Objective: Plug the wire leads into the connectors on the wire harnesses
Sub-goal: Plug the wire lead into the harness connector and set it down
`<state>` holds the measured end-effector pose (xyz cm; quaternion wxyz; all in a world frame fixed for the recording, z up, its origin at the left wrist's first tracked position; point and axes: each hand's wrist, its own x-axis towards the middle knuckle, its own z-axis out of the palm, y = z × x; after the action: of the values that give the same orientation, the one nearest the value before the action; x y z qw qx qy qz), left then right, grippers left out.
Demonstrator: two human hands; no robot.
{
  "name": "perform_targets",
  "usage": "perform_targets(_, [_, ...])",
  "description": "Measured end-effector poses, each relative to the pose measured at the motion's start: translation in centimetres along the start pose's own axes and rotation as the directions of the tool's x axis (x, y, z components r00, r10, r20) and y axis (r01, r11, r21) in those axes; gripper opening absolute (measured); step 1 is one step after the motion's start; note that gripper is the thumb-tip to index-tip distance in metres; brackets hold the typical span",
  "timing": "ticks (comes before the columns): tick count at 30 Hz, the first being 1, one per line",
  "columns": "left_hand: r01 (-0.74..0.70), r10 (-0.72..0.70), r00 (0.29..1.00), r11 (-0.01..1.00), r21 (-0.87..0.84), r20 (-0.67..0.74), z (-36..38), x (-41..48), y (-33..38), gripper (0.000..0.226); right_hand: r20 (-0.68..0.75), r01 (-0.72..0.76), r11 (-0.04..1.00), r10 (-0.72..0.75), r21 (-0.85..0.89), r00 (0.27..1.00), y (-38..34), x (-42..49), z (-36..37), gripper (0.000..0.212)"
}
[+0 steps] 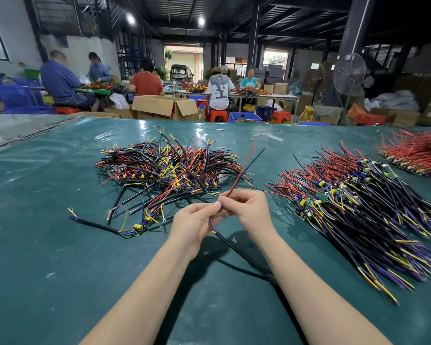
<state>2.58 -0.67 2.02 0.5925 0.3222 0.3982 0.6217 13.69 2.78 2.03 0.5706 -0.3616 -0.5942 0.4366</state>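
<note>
My left hand (pixel 194 220) pinches the black-sheathed wire harness (pixel 237 249); my right hand (pixel 249 207) pinches the thin red wire lead (pixel 241 169). Open green tabletop (pixel 60 270) lies leftward; a multicoloured harness pile (pixel 358 220) lies near, rightward.

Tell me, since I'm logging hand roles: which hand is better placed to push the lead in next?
Left, probably. The left hand pinches the blue lead near its end, beside the right hand, which grips the red wire end and steadies it. The connector itself is hidden.
</note>
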Motion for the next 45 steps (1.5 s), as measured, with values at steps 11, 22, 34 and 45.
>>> perform_targets(11, [0.132,-0.118,0.987,0.982,-0.136,0.108,0.2,-0.2,0.4,0.01,0.202,-0.278,0.897,0.218,0.345,0.955,0.3,0.3,-0.5,0.022])
perform_targets(22, [0.163,-0.167,0.984,0.984,0.071,0.064,0.2,-0.5,0.9,0.019,0.107,-0.131,0.975,0.113,0.182,0.988,0.8,-0.1,-0.4,0.026])
perform_targets(34, [0.115,-0.128,0.991,0.963,0.245,0.038,0.2,-0.6,0.9,0.019,0.141,-0.384,0.874,0.358,0.297,0.923,0.1,0.5,-1.9,0.028])
perform_targets(45, [0.077,-0.136,0.981,0.928,0.365,0.139,-0.1,-0.3,0.4,0.02,0.199,-0.306,0.94,0.275,0.151,0.941,0.3,0.2,-1.1,0.021])
